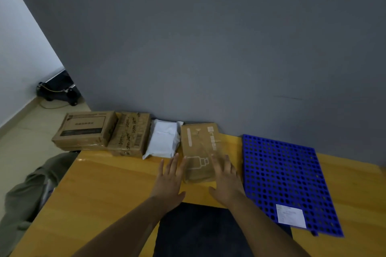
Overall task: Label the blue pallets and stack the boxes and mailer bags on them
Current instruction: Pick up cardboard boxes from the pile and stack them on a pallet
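A blue perforated pallet (286, 179) lies flat on the right of the wooden table (108, 190), with a white label (290, 215) stuck near its front edge. A brown paper mailer bag (198, 148) lies left of the pallet. My left hand (170, 179) is open with straight fingers at the bag's left edge. My right hand (226, 177) is open, its fingers lying on the bag's right side. Further left lie a white mailer bag (164, 140), a brown printed box (130, 133) and a larger cardboard box (85, 129).
A grey wall (208, 48) rises right behind the table's far edge. A dark garment (200, 231) lies at the table's near edge between my arms. A wheeled dolly (59, 89) stands on the floor at far left. An olive-clad leg (31, 194) is left of the table.
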